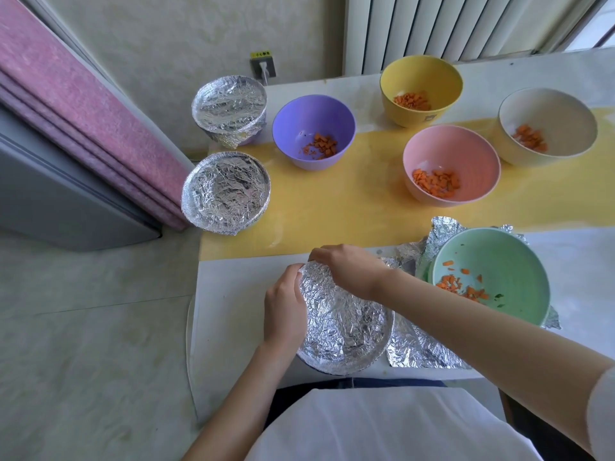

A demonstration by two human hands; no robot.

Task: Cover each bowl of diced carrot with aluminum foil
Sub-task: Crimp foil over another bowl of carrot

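Note:
A foil-covered bowl (pixel 344 324) sits at the table's near edge. My left hand (pixel 286 304) curls over its left rim and presses the foil down. My right hand (pixel 349 269) reaches across and grips the foil at the far rim. Two more foil-covered bowls (pixel 229 106) (pixel 226 193) stand at the far left. Open bowls with diced carrot: purple (pixel 312 118), yellow (pixel 421 78), cream (pixel 549 118), pink (pixel 451 151) and green (pixel 492 261).
Loose foil sheets (pixel 422 351) lie under and beside the green bowl. A yellow runner (pixel 349 207) crosses the white table (pixel 229 294). A pink curtain (pixel 66 104) hangs at the left. The table's left edge drops to the floor.

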